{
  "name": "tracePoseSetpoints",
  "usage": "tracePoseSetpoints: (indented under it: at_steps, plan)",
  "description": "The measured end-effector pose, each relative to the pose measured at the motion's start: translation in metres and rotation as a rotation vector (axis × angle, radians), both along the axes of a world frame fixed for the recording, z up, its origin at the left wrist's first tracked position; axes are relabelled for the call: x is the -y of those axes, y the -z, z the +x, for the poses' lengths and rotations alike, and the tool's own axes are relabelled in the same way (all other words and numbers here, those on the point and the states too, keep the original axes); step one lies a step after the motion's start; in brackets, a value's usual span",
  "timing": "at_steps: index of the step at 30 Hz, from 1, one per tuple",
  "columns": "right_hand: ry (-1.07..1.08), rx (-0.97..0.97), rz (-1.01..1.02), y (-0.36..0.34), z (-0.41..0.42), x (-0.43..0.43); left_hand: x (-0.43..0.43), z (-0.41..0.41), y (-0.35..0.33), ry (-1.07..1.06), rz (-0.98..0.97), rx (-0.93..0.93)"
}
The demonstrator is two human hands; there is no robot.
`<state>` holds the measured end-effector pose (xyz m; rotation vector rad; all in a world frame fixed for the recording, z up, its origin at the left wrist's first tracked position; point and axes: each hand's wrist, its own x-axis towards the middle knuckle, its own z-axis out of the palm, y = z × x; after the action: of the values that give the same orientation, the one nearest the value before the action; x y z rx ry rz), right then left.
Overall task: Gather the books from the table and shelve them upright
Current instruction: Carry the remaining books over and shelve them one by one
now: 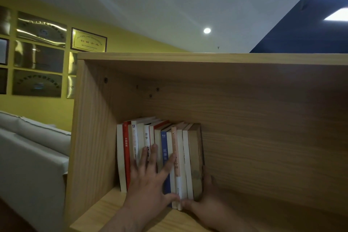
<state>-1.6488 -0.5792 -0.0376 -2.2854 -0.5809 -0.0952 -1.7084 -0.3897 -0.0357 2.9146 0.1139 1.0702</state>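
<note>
Several books (160,156) stand upright in a row at the left end of a light wooden shelf (263,118), spines facing me; red, white, blue and tan ones show. My left hand (148,181) lies flat with fingers spread against the spines in the middle of the row. My right hand (205,199) wraps the bottom right end of the row, its thumb under the front edges and its fingers behind the brown outermost book (195,156). The two hands press the row from front and right.
The shelf board to the right of the books runs bare wood to the frame edge. A pale sofa (32,147) stands left of the shelf unit. Framed plaques (88,40) hang on the yellow wall behind.
</note>
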Motion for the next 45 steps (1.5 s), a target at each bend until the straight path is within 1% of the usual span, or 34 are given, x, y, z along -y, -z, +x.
tracePoseSetpoints:
  at_steps: [1, 3, 4, 6, 7, 8, 10, 14, 18, 23, 25, 28, 34, 38, 42, 45]
  plan:
    - [0.006, -0.001, -0.017, 0.001, -0.001, 0.000, 0.000, 0.000, 0.000, 0.001, 0.002, 0.031]
    - [0.014, 0.023, -0.032, 0.003, -0.001, -0.001, 0.000, 0.002, 0.004, 0.001, 0.010, -0.008]
    - [0.013, 0.042, -0.025, 0.003, -0.002, -0.001, -0.003, 0.005, 0.007, -0.005, 0.028, 0.011]
    - [0.016, 0.057, -0.011, 0.003, -0.004, 0.000, -0.004, 0.003, 0.007, 0.014, -0.020, -0.005]
    - [0.019, 0.051, -0.003, 0.002, -0.005, 0.001, -0.007, 0.005, 0.011, 0.034, -0.027, -0.014]
    - [0.022, 0.044, 0.010, 0.002, -0.006, 0.002, -0.008, 0.005, 0.011, 0.055, -0.014, 0.031]
    - [0.010, 0.033, 0.030, 0.002, -0.006, 0.002, -0.009, 0.000, 0.011, 0.099, -0.063, 0.019]
    - [0.012, 0.007, 0.066, 0.001, -0.007, 0.003, -0.006, -0.005, 0.010, 0.104, -0.068, 0.022]
    - [0.041, 0.019, 0.105, -0.004, -0.013, 0.002, -0.006, -0.007, 0.011, 0.119, -0.021, 0.102]
    - [0.061, 0.063, 0.038, -0.002, -0.011, 0.000, -0.003, -0.005, 0.012, 0.174, 0.044, 0.131]
    - [0.052, 0.064, 0.047, -0.002, -0.010, 0.001, -0.003, -0.005, 0.014, 0.168, 0.040, 0.153]
    - [0.050, 0.052, 0.072, -0.003, -0.012, 0.001, -0.003, -0.007, 0.014, 0.167, 0.019, 0.141]
    - [0.130, 0.107, 0.129, -0.004, -0.015, 0.006, -0.002, -0.010, 0.013, 0.145, 0.006, 0.150]
    - [0.193, 0.196, 0.165, -0.005, -0.018, 0.012, 0.004, -0.016, 0.014, 0.167, -0.005, 0.162]
    - [0.177, 0.211, 0.134, -0.011, -0.023, 0.008, 0.012, -0.020, 0.015, 0.243, 0.085, 0.073]
    - [0.152, 0.217, 0.083, -0.013, -0.024, 0.005, 0.012, -0.021, 0.012, 0.245, 0.052, 0.080]
